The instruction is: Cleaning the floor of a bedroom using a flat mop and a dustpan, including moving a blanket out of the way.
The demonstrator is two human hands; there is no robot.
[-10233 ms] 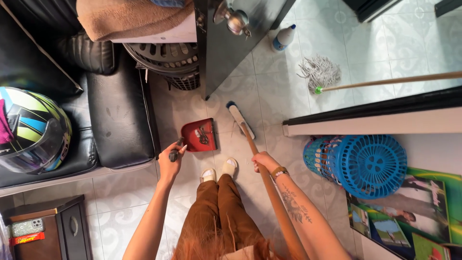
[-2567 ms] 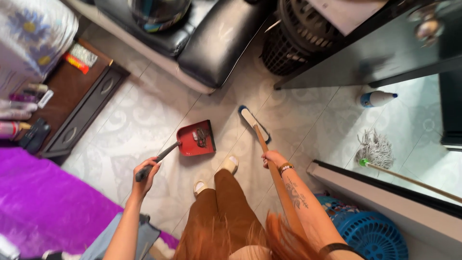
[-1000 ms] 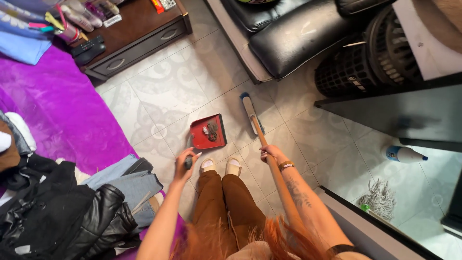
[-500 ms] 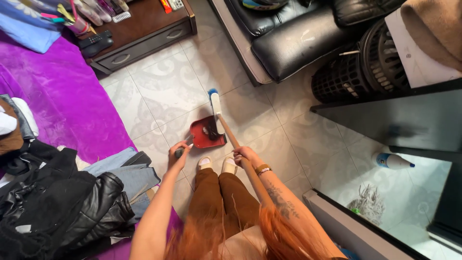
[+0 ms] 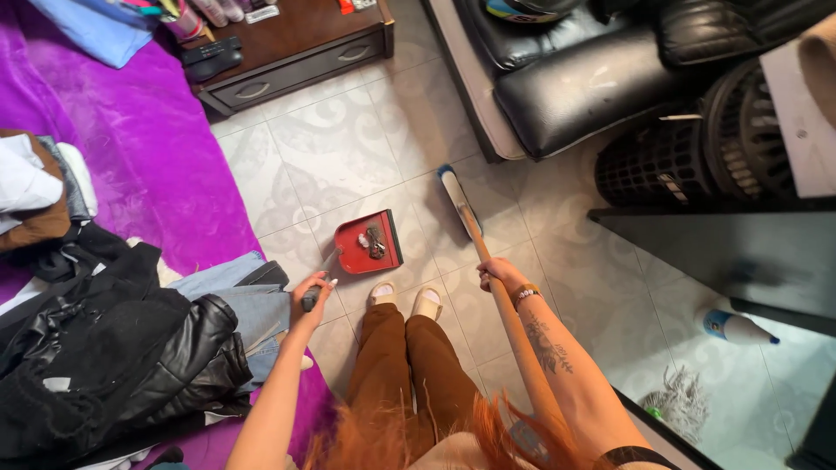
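My left hand (image 5: 311,294) grips the dark handle of a red dustpan (image 5: 369,243) that rests on the pale patterned tiles in front of my feet. A small clump of dirt lies in the pan. My right hand (image 5: 500,273) holds the wooden stick of a broom (image 5: 456,200), whose white head with blue bristles sits on the floor to the right of the pan, a little apart from it.
A purple bedspread (image 5: 148,165) with piled clothes and a black jacket (image 5: 113,357) lies to the left. A brown low cabinet (image 5: 287,43) stands far left, a black sofa (image 5: 592,78) and black basket (image 5: 688,148) far right. A white bottle (image 5: 736,327) and mop (image 5: 688,396) lie at lower right.
The broom head has swung from over the dustpan to the floor on the pan's right. My view has shifted slightly, and the dustpan stays on the tiles in my left hand.
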